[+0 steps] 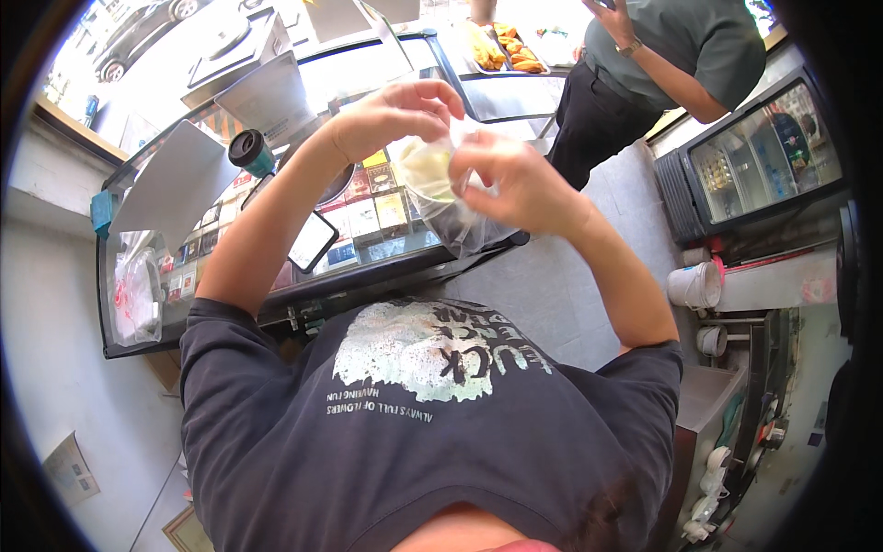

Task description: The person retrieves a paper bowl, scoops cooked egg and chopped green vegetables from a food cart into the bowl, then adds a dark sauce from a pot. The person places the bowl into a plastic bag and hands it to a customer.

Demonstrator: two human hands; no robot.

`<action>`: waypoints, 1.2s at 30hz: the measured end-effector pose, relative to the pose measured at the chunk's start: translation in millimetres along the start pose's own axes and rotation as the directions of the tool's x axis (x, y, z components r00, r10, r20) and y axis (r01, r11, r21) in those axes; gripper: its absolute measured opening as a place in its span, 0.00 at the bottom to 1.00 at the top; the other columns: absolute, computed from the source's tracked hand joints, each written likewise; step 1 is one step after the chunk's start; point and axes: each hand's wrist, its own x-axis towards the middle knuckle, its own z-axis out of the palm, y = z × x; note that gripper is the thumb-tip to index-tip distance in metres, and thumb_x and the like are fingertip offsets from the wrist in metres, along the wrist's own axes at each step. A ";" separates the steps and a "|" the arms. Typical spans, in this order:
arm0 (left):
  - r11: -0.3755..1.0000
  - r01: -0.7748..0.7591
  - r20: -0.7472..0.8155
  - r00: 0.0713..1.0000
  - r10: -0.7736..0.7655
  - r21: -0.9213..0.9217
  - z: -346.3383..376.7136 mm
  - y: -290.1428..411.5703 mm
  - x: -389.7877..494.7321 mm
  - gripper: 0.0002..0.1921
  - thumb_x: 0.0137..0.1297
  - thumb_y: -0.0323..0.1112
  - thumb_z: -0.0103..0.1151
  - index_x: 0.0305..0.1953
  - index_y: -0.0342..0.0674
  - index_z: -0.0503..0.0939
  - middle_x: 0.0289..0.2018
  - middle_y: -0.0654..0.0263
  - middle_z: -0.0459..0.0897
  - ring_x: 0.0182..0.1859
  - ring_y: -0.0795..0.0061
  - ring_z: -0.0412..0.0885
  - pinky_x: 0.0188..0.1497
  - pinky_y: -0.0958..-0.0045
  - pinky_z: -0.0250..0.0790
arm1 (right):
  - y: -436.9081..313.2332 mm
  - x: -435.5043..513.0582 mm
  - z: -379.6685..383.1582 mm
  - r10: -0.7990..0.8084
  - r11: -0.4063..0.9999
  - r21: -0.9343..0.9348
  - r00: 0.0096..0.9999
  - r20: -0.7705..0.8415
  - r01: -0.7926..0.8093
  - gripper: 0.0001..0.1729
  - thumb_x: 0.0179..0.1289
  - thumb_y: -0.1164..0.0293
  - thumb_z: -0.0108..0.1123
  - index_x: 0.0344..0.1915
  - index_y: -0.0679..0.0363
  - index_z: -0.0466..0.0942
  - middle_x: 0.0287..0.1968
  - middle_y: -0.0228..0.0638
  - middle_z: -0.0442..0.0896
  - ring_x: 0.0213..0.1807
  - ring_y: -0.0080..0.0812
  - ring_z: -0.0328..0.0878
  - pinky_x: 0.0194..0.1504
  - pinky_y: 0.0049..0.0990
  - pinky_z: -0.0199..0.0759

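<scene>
A thin clear plastic bag (459,231) hangs in front of me over the counter's near edge. Inside it sits a round container (428,169) with something pale yellow-green; the film blurs its details. My left hand (407,114) grips the bag's gathered top from the left, fingers curled. On the right, my right hand (521,179) pinches the bag near its top, its fingers blurred. Between the two hands the white twisted film (461,130) is bunched and partly hidden by my fingers.
The glass display counter (276,293) holds several small boxes under its top. On it are a phone (314,241), a lidded cup (250,150) and plastic bags (136,297). Trays of fried dough (507,48) lie beyond. A person (662,62) stands beside a glass-door fridge (766,152).
</scene>
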 end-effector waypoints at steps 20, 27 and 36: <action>0.479 0.129 -0.441 0.644 0.625 0.868 69.9 -45.7 -24.5 0.07 0.52 0.32 0.62 0.31 0.41 0.75 0.23 0.65 0.76 0.30 0.65 0.74 0.33 0.65 0.68 | 71.1 0.9 17.7 -0.189 0.934 -0.358 0.819 -0.541 -0.021 0.07 0.49 0.80 0.58 0.31 0.63 0.79 0.27 0.37 0.76 0.28 0.31 0.75 0.30 0.27 0.69; 0.865 0.240 -0.726 0.662 0.186 0.440 74.5 -55.2 -65.5 0.08 0.56 0.30 0.64 0.33 0.36 0.75 0.22 0.73 0.73 0.28 0.87 0.69 0.31 0.82 0.62 | 109.9 -9.0 35.8 0.451 0.756 0.645 0.804 -0.388 -0.113 0.06 0.56 0.81 0.51 0.33 0.67 0.76 0.30 0.31 0.79 0.32 0.20 0.75 0.38 0.18 0.68; 0.975 0.196 -0.694 0.717 -0.070 0.104 62.6 -66.1 -86.7 0.07 0.59 0.29 0.61 0.34 0.37 0.74 0.26 0.72 0.75 0.29 0.86 0.71 0.32 0.82 0.65 | 131.1 -12.4 42.5 0.536 0.778 0.558 0.768 -0.350 -0.289 0.07 0.58 0.81 0.50 0.35 0.66 0.76 0.27 0.28 0.76 0.28 0.16 0.71 0.33 0.15 0.65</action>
